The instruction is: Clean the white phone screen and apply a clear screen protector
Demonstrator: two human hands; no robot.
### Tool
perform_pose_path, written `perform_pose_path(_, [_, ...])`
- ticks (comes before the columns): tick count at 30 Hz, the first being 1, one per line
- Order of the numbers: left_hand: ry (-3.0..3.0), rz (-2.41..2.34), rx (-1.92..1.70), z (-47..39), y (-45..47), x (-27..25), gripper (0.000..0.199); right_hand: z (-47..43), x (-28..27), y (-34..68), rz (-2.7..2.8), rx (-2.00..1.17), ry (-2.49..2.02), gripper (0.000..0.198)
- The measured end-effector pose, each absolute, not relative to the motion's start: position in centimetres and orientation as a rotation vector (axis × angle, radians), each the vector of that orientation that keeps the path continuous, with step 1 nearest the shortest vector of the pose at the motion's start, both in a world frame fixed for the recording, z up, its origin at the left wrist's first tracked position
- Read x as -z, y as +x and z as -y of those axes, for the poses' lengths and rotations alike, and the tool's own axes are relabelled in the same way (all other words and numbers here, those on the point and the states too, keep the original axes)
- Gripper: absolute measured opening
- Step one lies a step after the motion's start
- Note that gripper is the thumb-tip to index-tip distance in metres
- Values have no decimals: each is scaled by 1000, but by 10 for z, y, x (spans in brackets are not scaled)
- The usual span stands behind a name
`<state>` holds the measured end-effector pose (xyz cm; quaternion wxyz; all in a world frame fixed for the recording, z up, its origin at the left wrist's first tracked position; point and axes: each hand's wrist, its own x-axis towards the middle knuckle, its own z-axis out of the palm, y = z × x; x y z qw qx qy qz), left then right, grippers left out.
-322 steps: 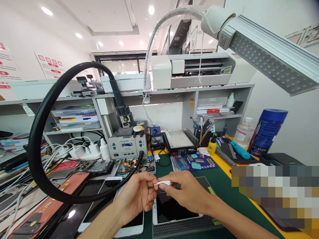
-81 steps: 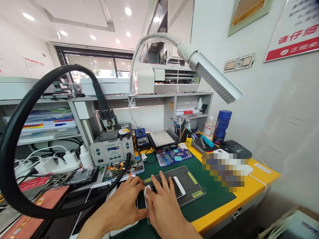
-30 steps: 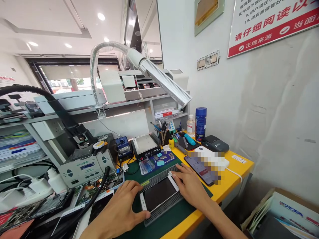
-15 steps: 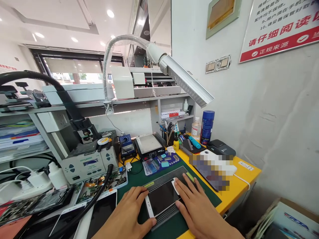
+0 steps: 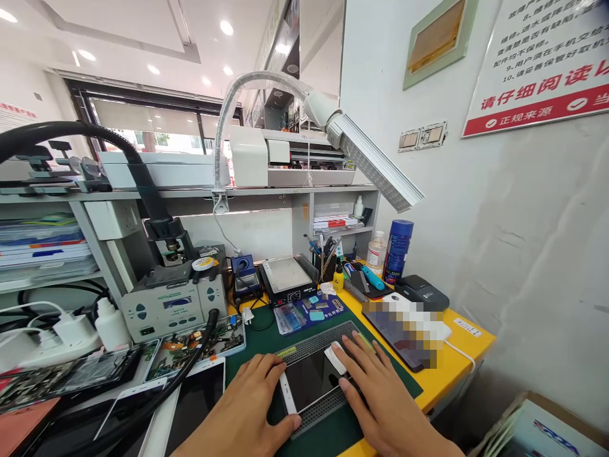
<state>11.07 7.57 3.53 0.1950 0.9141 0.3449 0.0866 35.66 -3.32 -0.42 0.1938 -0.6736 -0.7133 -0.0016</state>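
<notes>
Green mat (image 5: 257, 343); grey mesh board (image 5: 323, 338) flat on it.
Left hand (image 5: 252, 397) grips one end, right hand (image 5: 383, 397) spreads open at the other, of a phone (image 5: 308, 382) lying screen-up on the board; under the right fingertips, on the screen, a white wad (image 5: 334, 360), probably folded cloth.

White-fronted phone (image 5: 308, 384), dark screen up, flat near the table's (image 5: 440, 386) front edge, white cloth (image 5: 334, 360) on its right end

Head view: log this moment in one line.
left hand: at phone's left end; right hand: fingers on white wipe; white wipe: on screen; phone: on perforated mat
</notes>
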Motion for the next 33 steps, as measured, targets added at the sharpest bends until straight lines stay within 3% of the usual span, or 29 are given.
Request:
perform_pose_path(22, [2552, -979, -241, -74, 110, -39, 65, 42, 15, 358, 2035, -193, -1874, 53])
perform_pose_path(33, [2558, -975, -175, -77, 111, -40, 67, 30, 13, 364, 2031, -73, -1908, 51])
